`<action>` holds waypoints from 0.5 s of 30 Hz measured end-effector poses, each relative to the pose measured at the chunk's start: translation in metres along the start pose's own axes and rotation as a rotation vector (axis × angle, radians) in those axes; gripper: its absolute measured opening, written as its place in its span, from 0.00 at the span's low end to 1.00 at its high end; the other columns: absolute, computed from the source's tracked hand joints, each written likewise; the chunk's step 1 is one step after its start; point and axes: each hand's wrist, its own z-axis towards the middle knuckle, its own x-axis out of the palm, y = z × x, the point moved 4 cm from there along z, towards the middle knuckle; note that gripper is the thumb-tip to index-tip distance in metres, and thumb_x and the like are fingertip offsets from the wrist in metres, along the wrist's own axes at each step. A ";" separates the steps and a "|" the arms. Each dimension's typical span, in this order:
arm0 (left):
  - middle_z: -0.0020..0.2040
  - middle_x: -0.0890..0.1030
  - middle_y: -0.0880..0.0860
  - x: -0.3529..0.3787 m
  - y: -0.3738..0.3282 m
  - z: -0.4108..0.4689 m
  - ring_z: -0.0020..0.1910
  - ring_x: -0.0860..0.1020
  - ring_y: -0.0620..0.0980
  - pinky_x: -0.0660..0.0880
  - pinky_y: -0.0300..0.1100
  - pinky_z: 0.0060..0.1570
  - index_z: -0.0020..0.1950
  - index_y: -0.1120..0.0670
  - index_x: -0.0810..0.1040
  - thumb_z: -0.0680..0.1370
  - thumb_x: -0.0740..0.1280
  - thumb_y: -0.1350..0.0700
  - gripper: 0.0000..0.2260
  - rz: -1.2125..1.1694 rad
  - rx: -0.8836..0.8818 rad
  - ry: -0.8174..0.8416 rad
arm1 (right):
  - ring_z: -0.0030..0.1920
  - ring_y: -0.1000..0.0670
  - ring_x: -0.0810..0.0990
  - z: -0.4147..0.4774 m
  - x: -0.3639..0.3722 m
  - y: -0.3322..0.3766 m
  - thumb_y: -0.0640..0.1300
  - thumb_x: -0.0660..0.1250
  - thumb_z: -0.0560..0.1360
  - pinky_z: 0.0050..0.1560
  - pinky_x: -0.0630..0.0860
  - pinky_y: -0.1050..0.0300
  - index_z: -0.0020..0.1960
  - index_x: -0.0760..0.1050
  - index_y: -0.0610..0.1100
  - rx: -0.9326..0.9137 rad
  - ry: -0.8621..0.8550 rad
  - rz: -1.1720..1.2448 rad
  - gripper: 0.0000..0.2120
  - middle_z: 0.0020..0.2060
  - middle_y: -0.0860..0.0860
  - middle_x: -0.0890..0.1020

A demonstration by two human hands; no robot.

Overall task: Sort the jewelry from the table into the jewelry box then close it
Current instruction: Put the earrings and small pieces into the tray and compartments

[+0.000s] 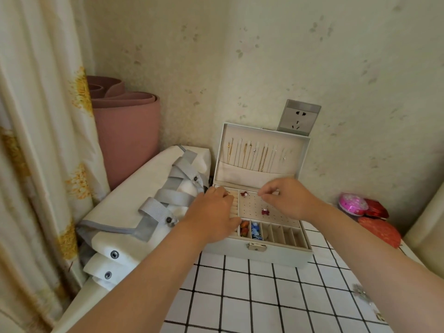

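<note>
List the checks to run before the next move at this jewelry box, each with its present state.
1. The lid stands open and upright: ok.
2. The right hand holds a piece over the earring panel: cannot tell. The fingertips meet, but any piece is too small to see.
3. The left hand is clear of the ring rolls: not ok, it lies over them.
4. Free front compartments: ok, several look empty.
5. The table is cleared: not ok, small pieces lie near its right edge.
</note>
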 end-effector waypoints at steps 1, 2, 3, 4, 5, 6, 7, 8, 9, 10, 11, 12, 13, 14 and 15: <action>0.65 0.71 0.51 -0.003 -0.002 0.001 0.64 0.67 0.50 0.67 0.47 0.64 0.68 0.53 0.72 0.78 0.61 0.40 0.23 -0.002 0.003 -0.036 | 0.53 0.58 0.78 -0.006 0.000 -0.004 0.45 0.68 0.79 0.58 0.72 0.61 0.56 0.83 0.51 0.013 0.016 -0.040 0.08 0.53 0.58 0.82; 0.65 0.72 0.50 -0.005 -0.004 0.001 0.64 0.67 0.50 0.68 0.47 0.64 0.69 0.52 0.71 0.78 0.61 0.41 0.23 -0.020 0.010 -0.069 | 0.52 0.59 0.78 -0.011 0.001 -0.008 0.47 0.69 0.78 0.56 0.72 0.62 0.56 0.83 0.53 0.032 0.034 -0.069 0.08 0.51 0.59 0.82; 0.65 0.72 0.50 -0.007 -0.007 0.002 0.64 0.67 0.50 0.68 0.47 0.64 0.70 0.52 0.71 0.79 0.61 0.43 0.23 -0.049 0.019 -0.096 | 0.51 0.59 0.78 -0.016 0.002 -0.011 0.48 0.71 0.77 0.54 0.73 0.62 0.56 0.83 0.54 0.048 0.053 -0.079 0.08 0.50 0.59 0.82; 0.65 0.72 0.50 -0.008 -0.011 0.002 0.65 0.67 0.49 0.68 0.47 0.65 0.71 0.51 0.70 0.79 0.62 0.44 0.22 -0.082 0.029 -0.116 | 0.50 0.59 0.78 -0.019 0.004 -0.014 0.49 0.72 0.76 0.53 0.73 0.62 0.56 0.83 0.55 0.056 0.071 -0.072 0.09 0.49 0.60 0.82; 0.65 0.73 0.49 -0.009 -0.014 0.003 0.65 0.68 0.49 0.68 0.46 0.65 0.72 0.51 0.70 0.80 0.62 0.46 0.22 -0.114 0.039 -0.130 | 0.50 0.59 0.79 -0.021 0.006 -0.017 0.49 0.73 0.75 0.53 0.74 0.62 0.56 0.83 0.54 0.051 0.076 -0.065 0.09 0.49 0.60 0.82; 0.65 0.73 0.49 -0.010 -0.018 0.003 0.65 0.68 0.48 0.69 0.44 0.64 0.72 0.50 0.70 0.80 0.62 0.47 0.21 -0.141 0.051 -0.143 | 0.51 0.58 0.79 -0.022 0.007 -0.017 0.49 0.73 0.75 0.54 0.75 0.61 0.55 0.84 0.54 0.036 0.068 -0.060 0.09 0.49 0.59 0.82; 0.64 0.74 0.48 -0.010 -0.022 0.003 0.65 0.68 0.47 0.69 0.43 0.64 0.72 0.50 0.71 0.80 0.62 0.48 0.20 -0.166 0.060 -0.154 | 0.51 0.58 0.79 -0.023 0.009 -0.017 0.49 0.72 0.76 0.55 0.75 0.61 0.54 0.84 0.53 0.024 0.053 -0.055 0.08 0.50 0.59 0.83; 0.64 0.74 0.47 -0.010 -0.025 0.003 0.64 0.69 0.47 0.69 0.42 0.62 0.71 0.49 0.72 0.80 0.63 0.49 0.19 -0.191 0.065 -0.165 | 0.51 0.58 0.79 -0.024 0.010 -0.016 0.49 0.72 0.76 0.55 0.75 0.60 0.54 0.85 0.52 0.016 0.037 -0.048 0.07 0.50 0.58 0.83; 0.63 0.75 0.47 -0.010 -0.028 0.003 0.63 0.70 0.46 0.70 0.41 0.61 0.70 0.49 0.73 0.80 0.63 0.50 0.18 -0.219 0.064 -0.173 | 0.51 0.58 0.79 -0.025 0.011 -0.015 0.48 0.72 0.76 0.55 0.75 0.60 0.52 0.85 0.52 0.011 0.023 -0.040 0.06 0.49 0.58 0.83; 0.62 0.76 0.46 -0.010 -0.029 0.002 0.62 0.70 0.45 0.70 0.41 0.60 0.69 0.48 0.74 0.80 0.63 0.51 0.17 -0.250 0.059 -0.173 | 0.50 0.59 0.79 -0.025 0.012 -0.015 0.48 0.73 0.76 0.55 0.75 0.59 0.51 0.85 0.52 0.009 0.007 -0.028 0.05 0.47 0.59 0.83; 0.60 0.76 0.46 -0.009 -0.031 0.002 0.61 0.71 0.45 0.71 0.40 0.59 0.68 0.48 0.75 0.80 0.64 0.51 0.16 -0.281 0.053 -0.169 | 0.48 0.59 0.79 -0.025 0.013 -0.014 0.48 0.73 0.75 0.54 0.75 0.60 0.49 0.85 0.52 0.011 -0.008 -0.004 0.04 0.46 0.59 0.83; 0.60 0.77 0.45 -0.008 -0.031 0.002 0.60 0.72 0.44 0.71 0.39 0.58 0.68 0.48 0.75 0.80 0.64 0.52 0.16 -0.309 0.045 -0.163 | 0.47 0.60 0.80 -0.026 0.014 -0.014 0.48 0.73 0.75 0.52 0.75 0.61 0.48 0.85 0.52 0.014 -0.022 0.038 0.03 0.44 0.60 0.83; 0.59 0.77 0.44 -0.006 -0.031 0.002 0.58 0.72 0.44 0.71 0.39 0.58 0.68 0.48 0.75 0.80 0.65 0.52 0.15 -0.336 0.033 -0.160 | 0.45 0.62 0.80 -0.026 0.014 -0.013 0.47 0.73 0.75 0.49 0.74 0.63 0.48 0.86 0.53 0.016 -0.030 0.088 0.03 0.42 0.60 0.84; 0.59 0.77 0.44 -0.005 -0.030 0.001 0.56 0.73 0.42 0.71 0.38 0.58 0.67 0.47 0.75 0.80 0.65 0.53 0.15 -0.367 0.018 -0.162 | 0.43 0.63 0.80 -0.027 0.013 -0.012 0.47 0.73 0.76 0.46 0.73 0.65 0.48 0.86 0.53 0.024 -0.031 0.143 0.04 0.41 0.60 0.85; 0.58 0.77 0.43 -0.005 -0.029 0.001 0.55 0.73 0.41 0.72 0.37 0.57 0.67 0.46 0.76 0.80 0.66 0.53 0.15 -0.405 0.006 -0.167 | 0.39 0.63 0.80 -0.027 0.013 -0.010 0.47 0.72 0.77 0.43 0.72 0.67 0.49 0.86 0.53 0.038 -0.018 0.215 0.04 0.39 0.60 0.85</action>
